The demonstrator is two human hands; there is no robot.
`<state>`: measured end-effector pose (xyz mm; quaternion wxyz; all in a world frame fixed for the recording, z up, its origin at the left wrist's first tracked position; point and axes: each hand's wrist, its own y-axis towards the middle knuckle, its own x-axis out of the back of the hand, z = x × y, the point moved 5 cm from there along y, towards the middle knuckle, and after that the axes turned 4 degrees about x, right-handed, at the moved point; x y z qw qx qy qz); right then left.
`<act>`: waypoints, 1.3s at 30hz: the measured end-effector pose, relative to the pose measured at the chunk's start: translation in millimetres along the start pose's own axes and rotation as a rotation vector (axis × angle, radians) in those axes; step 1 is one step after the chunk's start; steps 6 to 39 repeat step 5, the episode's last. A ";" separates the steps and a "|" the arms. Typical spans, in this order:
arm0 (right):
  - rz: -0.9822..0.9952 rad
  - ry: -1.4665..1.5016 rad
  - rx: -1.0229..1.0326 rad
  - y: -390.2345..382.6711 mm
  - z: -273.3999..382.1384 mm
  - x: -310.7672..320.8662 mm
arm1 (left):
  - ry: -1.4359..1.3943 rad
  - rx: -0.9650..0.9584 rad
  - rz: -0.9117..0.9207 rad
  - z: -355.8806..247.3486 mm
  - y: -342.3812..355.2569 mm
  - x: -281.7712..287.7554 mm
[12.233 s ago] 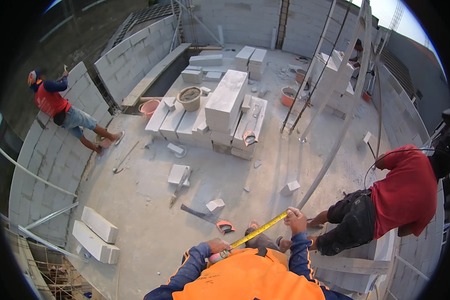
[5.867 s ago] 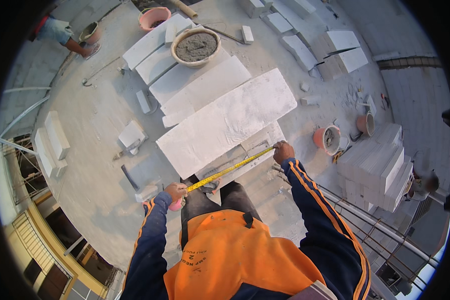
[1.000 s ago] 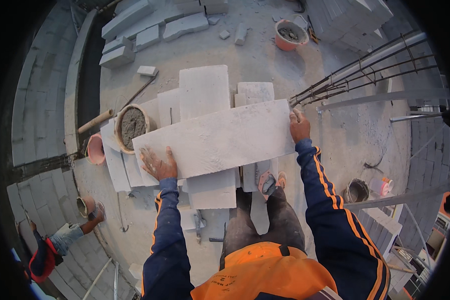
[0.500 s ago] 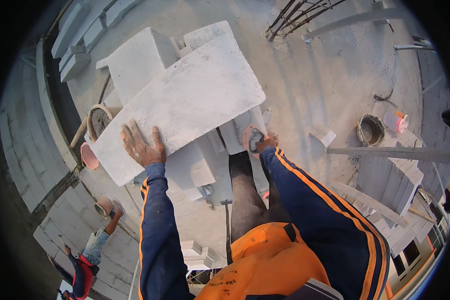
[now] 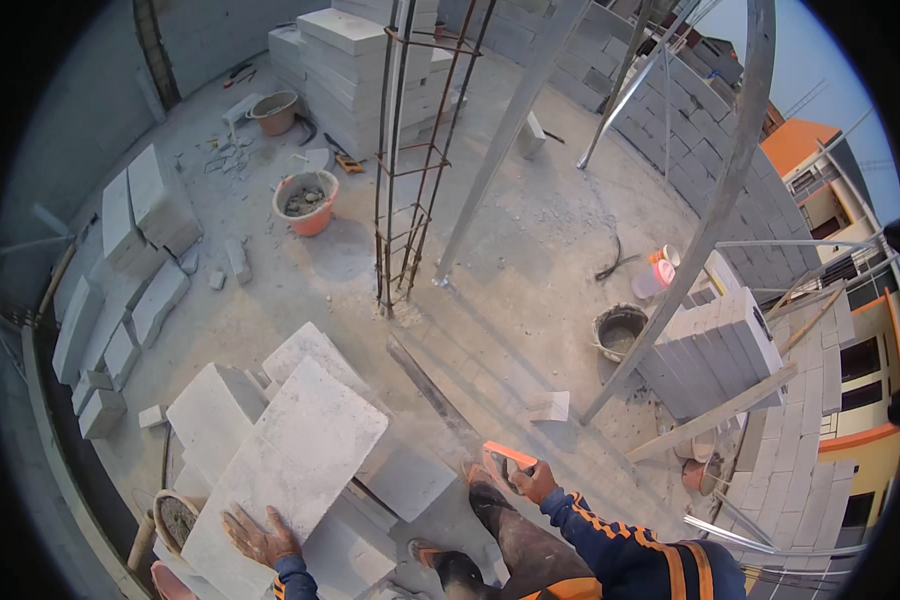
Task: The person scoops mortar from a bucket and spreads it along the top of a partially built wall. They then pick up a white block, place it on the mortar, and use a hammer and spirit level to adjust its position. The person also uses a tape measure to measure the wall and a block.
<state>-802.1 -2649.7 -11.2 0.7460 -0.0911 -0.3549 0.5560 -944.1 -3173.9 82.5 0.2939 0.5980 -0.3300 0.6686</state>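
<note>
A large pale grey concrete block [image 5: 285,460] lies flat on top of a low stack of similar blocks at the lower left. My left hand [image 5: 258,535] rests flat on its near end, fingers spread. My right hand [image 5: 532,480] is raised off to the right of the stack and grips a small orange tool [image 5: 508,458] with a flat rectangular face. My legs and shoes stand just right of the stack.
A rebar column cage [image 5: 408,170] rises from the floor at centre with slanted steel props [image 5: 700,240] beside it. Orange buckets [image 5: 306,201] and a dark bucket [image 5: 618,330] stand around. Block stacks [image 5: 715,345] line the right, far side and left wall. A mortar pan [image 5: 175,518] sits by my left hand.
My right hand has left the block's far edge and now holds the orange tool. The view has swung toward the rebar column; my left hand stays on the block.
</note>
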 end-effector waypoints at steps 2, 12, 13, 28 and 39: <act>-0.144 -0.199 0.397 -28.6 48.3 16.0 | 0.071 -0.007 0.037 -4.5 -8.4 16.3; -0.288 -0.161 0.369 -86.7 79.1 30.9 | 0.058 -0.025 0.065 10.0 -4.1 25.2; -0.288 -0.161 0.369 -86.7 79.1 30.9 | 0.058 -0.025 0.065 10.0 -4.1 25.2; -0.288 -0.161 0.369 -86.7 79.1 30.9 | 0.058 -0.025 0.065 10.0 -4.1 25.2; -0.288 -0.161 0.369 -86.7 79.1 30.9 | 0.058 -0.025 0.065 10.0 -4.1 25.2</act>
